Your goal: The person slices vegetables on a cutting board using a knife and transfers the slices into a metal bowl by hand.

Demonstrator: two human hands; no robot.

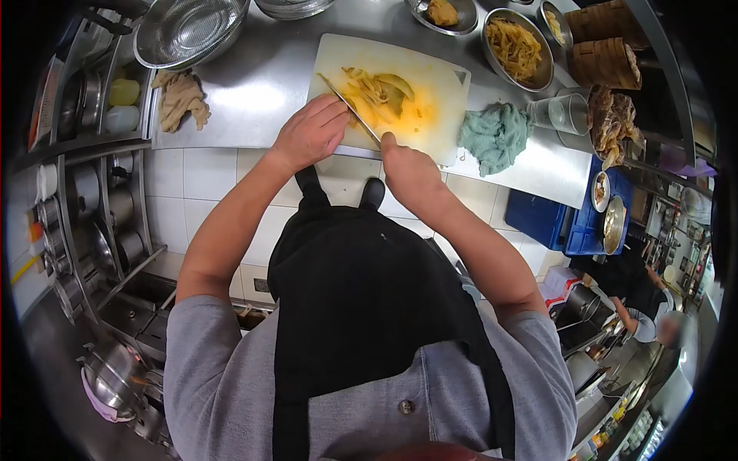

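Note:
My right hand (410,170) is closed around the handle of a kitchen knife (364,125), its blade slanting up and left across a white cutting board (443,84). Close against the blade's left side is my left hand (313,132), fingers bent and pressed together. Whatever lies under those fingers is hidden. Beyond the blade, yellow-green vegetable strips (373,91) and a larger curved piece (398,84) rest on the board, which is stained yellow around them.
A bowl of yellow strips (516,50), a bowl with a yellow lump (442,14) and a strainer (192,31) stand on the steel counter. Green cloth (496,137) lies right of the board, beige cloth (181,100) left. Another person (646,315) is at far right.

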